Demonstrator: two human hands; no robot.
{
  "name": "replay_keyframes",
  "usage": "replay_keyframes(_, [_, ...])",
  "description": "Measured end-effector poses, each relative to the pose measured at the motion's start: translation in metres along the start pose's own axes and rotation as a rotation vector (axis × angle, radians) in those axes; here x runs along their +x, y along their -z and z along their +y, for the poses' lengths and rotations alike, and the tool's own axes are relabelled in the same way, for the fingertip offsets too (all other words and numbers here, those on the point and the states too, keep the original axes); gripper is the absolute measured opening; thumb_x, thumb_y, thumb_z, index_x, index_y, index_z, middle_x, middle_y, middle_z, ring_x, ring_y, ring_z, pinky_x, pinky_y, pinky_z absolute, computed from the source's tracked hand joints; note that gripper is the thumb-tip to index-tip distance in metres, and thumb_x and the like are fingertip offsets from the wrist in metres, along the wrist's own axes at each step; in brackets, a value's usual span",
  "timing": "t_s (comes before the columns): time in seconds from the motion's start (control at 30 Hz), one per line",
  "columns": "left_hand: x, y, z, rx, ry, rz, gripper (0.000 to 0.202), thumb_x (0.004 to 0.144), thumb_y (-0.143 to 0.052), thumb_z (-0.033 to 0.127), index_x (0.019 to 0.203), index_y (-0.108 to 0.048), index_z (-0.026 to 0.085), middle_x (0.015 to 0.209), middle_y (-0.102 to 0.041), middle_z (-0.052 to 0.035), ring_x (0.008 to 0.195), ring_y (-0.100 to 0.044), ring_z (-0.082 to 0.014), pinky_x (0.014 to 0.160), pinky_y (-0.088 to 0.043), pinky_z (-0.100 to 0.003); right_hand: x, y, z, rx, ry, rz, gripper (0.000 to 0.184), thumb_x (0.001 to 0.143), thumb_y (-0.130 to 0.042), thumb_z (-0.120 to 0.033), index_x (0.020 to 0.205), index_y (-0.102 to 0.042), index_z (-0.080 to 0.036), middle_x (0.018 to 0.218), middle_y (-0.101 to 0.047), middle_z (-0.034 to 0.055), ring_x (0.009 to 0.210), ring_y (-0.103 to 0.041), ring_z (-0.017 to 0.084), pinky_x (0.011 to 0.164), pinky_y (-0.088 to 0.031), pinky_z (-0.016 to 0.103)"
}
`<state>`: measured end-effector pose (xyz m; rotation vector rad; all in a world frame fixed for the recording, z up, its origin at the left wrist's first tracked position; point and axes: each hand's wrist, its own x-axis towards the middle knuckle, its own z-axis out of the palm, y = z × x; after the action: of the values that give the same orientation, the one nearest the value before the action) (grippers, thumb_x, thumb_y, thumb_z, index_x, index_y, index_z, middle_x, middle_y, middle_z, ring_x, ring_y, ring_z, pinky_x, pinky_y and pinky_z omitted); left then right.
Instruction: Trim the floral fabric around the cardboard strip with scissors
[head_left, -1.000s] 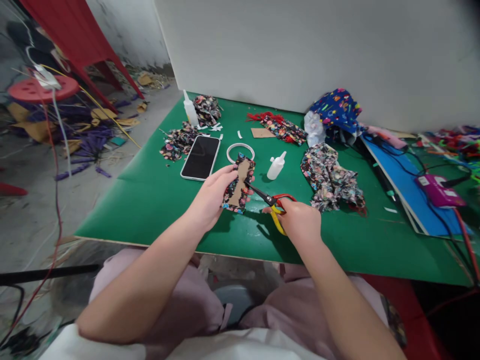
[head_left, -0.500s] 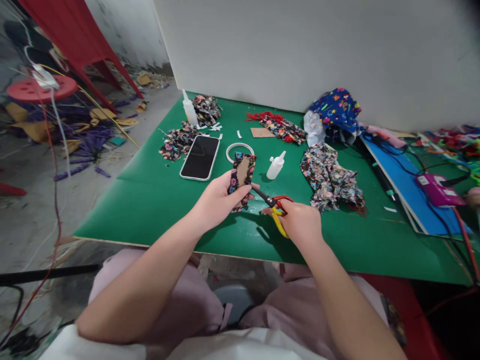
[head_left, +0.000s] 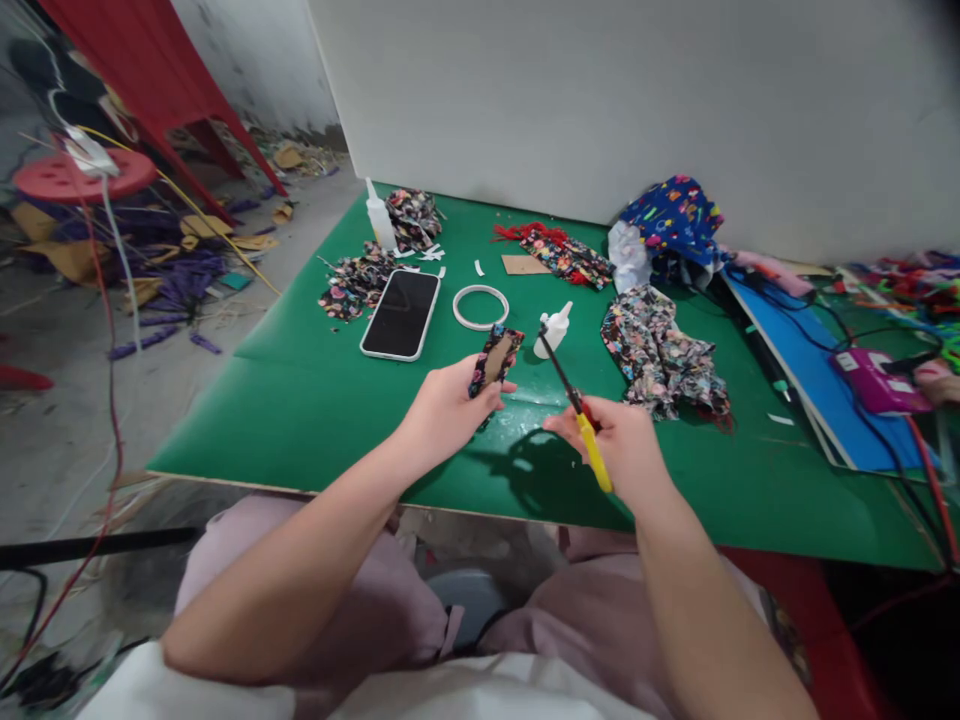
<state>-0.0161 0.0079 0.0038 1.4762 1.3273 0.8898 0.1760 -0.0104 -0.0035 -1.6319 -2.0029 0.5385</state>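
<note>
Between the thumb and fingers of my left hand [head_left: 448,408] is a small floral fabric-covered piece [head_left: 496,360], with a bare brown strip along its middle. My right hand [head_left: 619,445] grips scissors [head_left: 574,400] with red and yellow handles; their dark blades point up and away, apart from the fabric piece. Just beyond the blade tips stands a small white glue bottle [head_left: 556,335], partly covered by them. A roll of white tape [head_left: 481,307] lies flat beyond my left hand, and a phone [head_left: 401,315] rests face up to its left.
Crumpled floral fabric [head_left: 664,355] lies at the right, beside a blue folder [head_left: 817,390] and a purple device [head_left: 885,380] with cables. At the back left are a second glue bottle [head_left: 381,220] and fabric scraps [head_left: 356,285]. A brown card [head_left: 525,265] lies near red-fringed floral pieces [head_left: 562,255].
The scissors have moved away from the fabric piece to the right, and their blades have turned upward. My left hand has tilted the piece and shifted it slightly right and nearer.
</note>
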Motion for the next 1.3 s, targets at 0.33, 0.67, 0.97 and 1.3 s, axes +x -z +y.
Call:
replay_keyframes(0.33, [0.008, 0.005, -0.005, -0.404, 0.035, 0.077, 0.04, 0.075, -0.061, 0.029, 0.113, -0.055, 0.018, 0.082, -0.066, -0.0034, 0.063, -0.056, -0.0101, 0.054, -0.043, -0.019, 0.005, 0.017, 0.018, -0.429, -0.057, -0.011, 0.049, 0.066, -0.05, -0.069, 0.074, -0.062, -0.022, 0.053, -0.058, 0.0003, 0.051, -0.053, 0.015, 0.047, -0.023, 0.025])
replay_keyframes(0.67, [0.016, 0.006, -0.015, -0.379, -0.048, 0.198, 0.04, 0.068, -0.07, 0.032, 0.104, -0.062, 0.017, 0.081, -0.063, -0.0006, 0.066, -0.053, -0.009, 0.061, -0.04, -0.021, 0.0, 0.0, 0.011, -0.556, 0.098, -0.08, 0.051, 0.073, -0.044, -0.068, 0.088, -0.06, -0.021, 0.08, -0.063, 0.0031, 0.082, -0.06, 0.021, 0.061, -0.034, 0.029])
replay_keyframes(0.97, [0.018, 0.007, -0.014, -0.313, -0.024, 0.173, 0.041, 0.071, -0.066, 0.035, 0.106, -0.059, 0.015, 0.085, -0.066, -0.0037, 0.067, -0.056, -0.0113, 0.062, -0.043, -0.023, -0.001, -0.006, 0.01, -0.568, 0.101, -0.155, 0.067, 0.069, -0.039, -0.075, 0.094, -0.056, -0.015, 0.088, -0.062, 0.0085, 0.086, -0.056, 0.026, 0.07, -0.04, 0.033])
replay_keyframes(1.3, [0.018, 0.008, -0.015, -0.503, 0.083, 0.146, 0.028, 0.074, -0.063, 0.034, 0.096, -0.057, 0.017, 0.079, -0.064, -0.0001, 0.057, -0.058, -0.0072, 0.05, -0.045, -0.017, 0.005, 0.009, 0.004, -0.314, -0.083, -0.11, 0.043, 0.073, -0.048, -0.063, 0.081, -0.053, -0.021, 0.062, -0.057, -0.0009, 0.057, -0.052, 0.015, 0.051, -0.031, 0.025])
